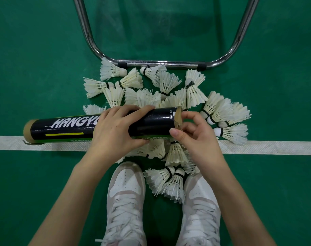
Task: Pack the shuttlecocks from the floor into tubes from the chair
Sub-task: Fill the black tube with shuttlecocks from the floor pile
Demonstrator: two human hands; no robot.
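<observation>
Left hand (115,128) grips tube (76,127); right hand (192,132) pinches its end open. Next: load shuttlecocks (169,82) from floor (36,59).

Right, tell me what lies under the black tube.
Under the black tube, gripped by the left hand, shuttlecocks and the white floor line show. The tube and the right hand at its end cover whatever else lies there.

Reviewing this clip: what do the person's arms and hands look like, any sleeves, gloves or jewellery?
Both forearms are bare to the frame edge, no sleeves showing. The left hand and right hand wear no gloves, and no rings, watch or bracelets are visible. Fingernails are short and look unpainted.
</observation>
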